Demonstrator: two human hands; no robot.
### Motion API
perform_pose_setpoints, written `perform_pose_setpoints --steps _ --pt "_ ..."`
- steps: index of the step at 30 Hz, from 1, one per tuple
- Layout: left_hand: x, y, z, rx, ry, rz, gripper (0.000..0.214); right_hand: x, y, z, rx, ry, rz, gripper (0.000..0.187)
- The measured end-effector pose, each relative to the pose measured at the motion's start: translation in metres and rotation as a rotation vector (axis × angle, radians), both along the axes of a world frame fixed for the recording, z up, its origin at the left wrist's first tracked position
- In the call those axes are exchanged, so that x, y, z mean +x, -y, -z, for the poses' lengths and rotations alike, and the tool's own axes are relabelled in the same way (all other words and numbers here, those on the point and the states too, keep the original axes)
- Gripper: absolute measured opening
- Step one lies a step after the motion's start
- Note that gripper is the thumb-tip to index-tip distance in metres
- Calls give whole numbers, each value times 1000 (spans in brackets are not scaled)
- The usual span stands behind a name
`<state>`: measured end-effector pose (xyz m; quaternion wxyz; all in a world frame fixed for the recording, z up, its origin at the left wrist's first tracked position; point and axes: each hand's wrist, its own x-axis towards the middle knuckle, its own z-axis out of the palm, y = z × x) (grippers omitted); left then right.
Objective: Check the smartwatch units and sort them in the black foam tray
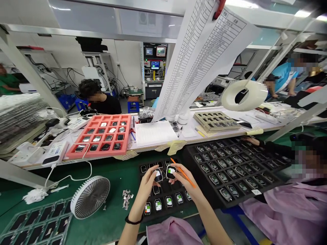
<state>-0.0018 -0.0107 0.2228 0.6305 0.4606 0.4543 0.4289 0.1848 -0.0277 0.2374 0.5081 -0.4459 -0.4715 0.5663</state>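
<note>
Left hand [149, 183] clamped on a smartwatch body [158, 175], fingers gripping its edges; long axis tilted, upper end leaning toward upper left. Right hand [180, 182] pinches a second smartwatch body [171, 172], long axis close to upright, face turned up, with a green-and-white patch on the screen. An orange pencil-like stick [184, 173] lies in the same hand, running diagonally from upper left to lower right. The two watch bodies are just beside each other, held above a black tray [166, 212].

That tray sits on a green bench mat [112, 177]. Its watch bodies stand in rows, long axes pointing away from the wearer, and the nearer screens show similar green-and-white patches. Black band [134, 220] on the left wrist.

To the right, a larger black tray [230, 170] holds more watch bodies in angled rows; a co-worker's hand [249, 140] rests at its far edge. Red tray [102, 134] of dark watch parts on the white bench [194, 137] beyond. Small fan [90, 196] at left.

Writing: hanging printed table [201, 58] has columns of small characters, too small to read. No brand legible on the watches. White label [256, 192] on the larger tray unreadable.
</note>
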Motion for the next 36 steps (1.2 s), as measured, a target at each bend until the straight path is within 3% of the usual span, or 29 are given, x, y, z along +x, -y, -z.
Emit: perform_pose_setpoints --steps 5,10,16,29,33,36 --pt "2 3 0 46 20 2 55 -2 5 -3 17 -5 6 32" --pt "3 6 -4 91 -17 5 47 -4 9 -4 27 -15 -3 33" --pt "2 14 -13 53 2 23 48 -7 9 -3 22 -17 12 32" --pt "4 16 -9 53 39 57 49 -6 11 -9 -1 6 63 33" --pt "3 18 -6 82 98 68 65 -4 11 -7 3 -31 71 31" --pt "-1 21 -11 66 192 87 74 -2 13 -9 8 -88 28 31"
